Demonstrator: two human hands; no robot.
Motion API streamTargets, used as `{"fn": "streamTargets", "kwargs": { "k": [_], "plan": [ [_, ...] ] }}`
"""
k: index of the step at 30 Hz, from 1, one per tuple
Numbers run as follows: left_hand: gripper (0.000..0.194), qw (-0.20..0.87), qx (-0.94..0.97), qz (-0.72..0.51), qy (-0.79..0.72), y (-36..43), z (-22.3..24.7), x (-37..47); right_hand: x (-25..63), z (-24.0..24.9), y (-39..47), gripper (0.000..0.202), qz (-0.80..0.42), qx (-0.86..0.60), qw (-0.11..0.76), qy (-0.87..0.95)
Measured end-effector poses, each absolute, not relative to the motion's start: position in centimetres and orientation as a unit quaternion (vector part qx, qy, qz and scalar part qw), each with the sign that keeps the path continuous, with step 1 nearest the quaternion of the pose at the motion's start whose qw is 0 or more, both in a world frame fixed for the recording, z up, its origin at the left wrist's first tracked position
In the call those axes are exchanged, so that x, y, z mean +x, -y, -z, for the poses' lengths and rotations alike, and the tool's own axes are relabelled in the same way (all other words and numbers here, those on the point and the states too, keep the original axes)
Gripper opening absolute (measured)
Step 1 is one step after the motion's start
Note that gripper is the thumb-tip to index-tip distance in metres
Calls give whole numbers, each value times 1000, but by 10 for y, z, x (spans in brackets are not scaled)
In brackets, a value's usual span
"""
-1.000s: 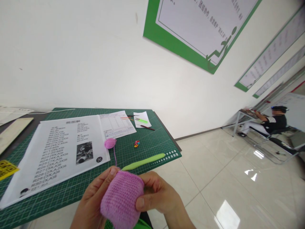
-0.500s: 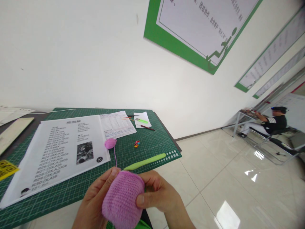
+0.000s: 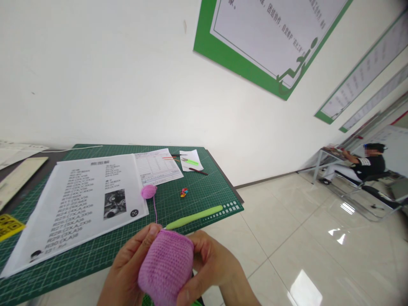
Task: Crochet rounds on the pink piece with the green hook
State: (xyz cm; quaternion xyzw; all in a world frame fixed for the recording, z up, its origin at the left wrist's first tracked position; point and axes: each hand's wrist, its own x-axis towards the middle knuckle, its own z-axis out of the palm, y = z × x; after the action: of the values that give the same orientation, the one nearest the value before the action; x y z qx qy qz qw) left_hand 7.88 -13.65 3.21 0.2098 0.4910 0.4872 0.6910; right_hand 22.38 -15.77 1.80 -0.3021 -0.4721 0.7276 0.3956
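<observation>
A pink crocheted piece (image 3: 166, 265) is held between both hands, low in the head view. My left hand (image 3: 130, 263) pinches its upper left edge, where the yarn comes in. On the other side my right hand (image 3: 212, 265) grips it, fingers behind the rim and thumb low on the front. A crochet hook with a green handle (image 3: 194, 216) sticks out to the right from the top edge; its tip is hidden. From the piece, a strand runs up to a small pink yarn ball (image 3: 148, 191) on the printed sheet.
The green cutting mat (image 3: 216, 187) carries a printed pattern sheet (image 3: 92, 178), a form (image 3: 159, 165), colored stitch markers (image 3: 184, 192) and green-handled snips (image 3: 191, 162). A wall stands behind the table. At far right a person (image 3: 366, 163) sits at another table.
My right thumb has slid down the front of the pink piece, which is slightly tilted and reshaped. My left hand keeps its pinch, and the view has shifted a little.
</observation>
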Motion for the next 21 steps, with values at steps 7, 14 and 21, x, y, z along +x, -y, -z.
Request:
{"fn": "streamTargets", "kwargs": {
  "k": [7,14,21],
  "plan": [
    [41,727,195,-465,-467,135,-28,75,226,-18,159,43,-744,-299,386,457],
    [43,726,201,-465,-466,136,-31,77,225,-3,158,38,-759,-266,418,423],
    [40,718,215,-472,-465,139,-31,76,222,-14,159,34,-720,-233,434,488]
  ]
}}
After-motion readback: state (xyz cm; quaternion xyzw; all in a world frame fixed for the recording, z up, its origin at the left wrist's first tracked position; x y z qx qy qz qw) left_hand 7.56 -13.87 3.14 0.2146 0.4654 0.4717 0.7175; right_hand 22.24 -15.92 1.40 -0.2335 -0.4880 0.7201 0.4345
